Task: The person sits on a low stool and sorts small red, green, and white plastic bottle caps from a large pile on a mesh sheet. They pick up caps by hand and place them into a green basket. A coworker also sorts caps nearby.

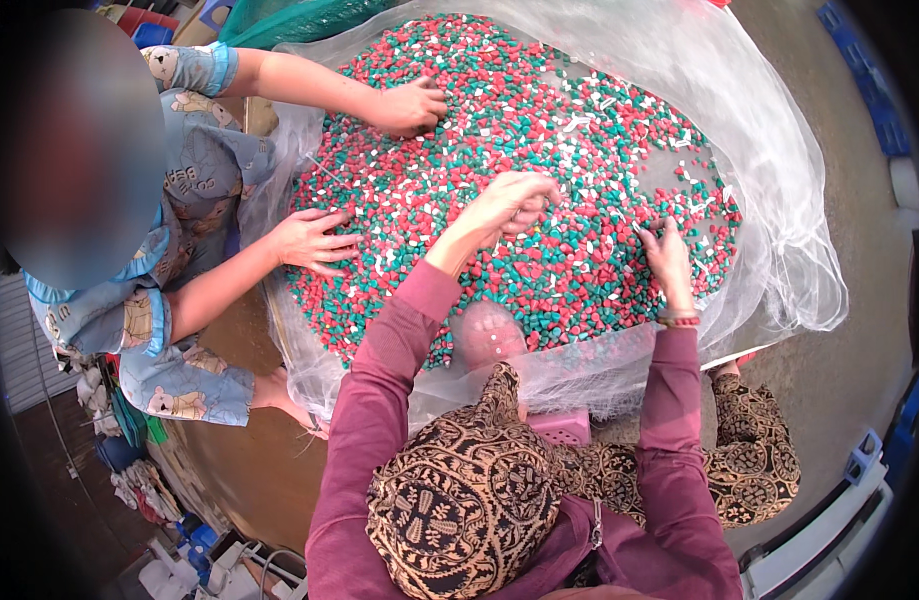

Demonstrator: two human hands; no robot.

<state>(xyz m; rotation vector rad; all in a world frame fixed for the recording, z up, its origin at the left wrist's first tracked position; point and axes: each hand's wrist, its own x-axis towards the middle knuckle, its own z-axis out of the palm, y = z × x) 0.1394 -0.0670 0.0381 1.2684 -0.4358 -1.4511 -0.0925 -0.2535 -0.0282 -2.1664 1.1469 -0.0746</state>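
Note:
Small red, green and white pieces (569,250) are spread over a wide round work surface lined with white mesh netting (779,200). My left hand (509,208) is over the middle of the spread, its fingers curled closed. What they hold, if anything, is hidden. To the right, my right hand (667,262) reaches down to the pieces with thumb and fingers apart, a red bracelet (678,321) at its wrist. Pale slivers (576,124) lie scattered among the coloured bits. A bare foot or knee (491,335) shows at the near edge of the spread.
At the left sits a co-worker in blue patterned clothes (194,150). One of their hands (411,108) is closed over the pieces; the other hand (319,242) lies spread on them. A pink plastic stool (559,428) is below the near edge. Blue crates (864,75) stand far right.

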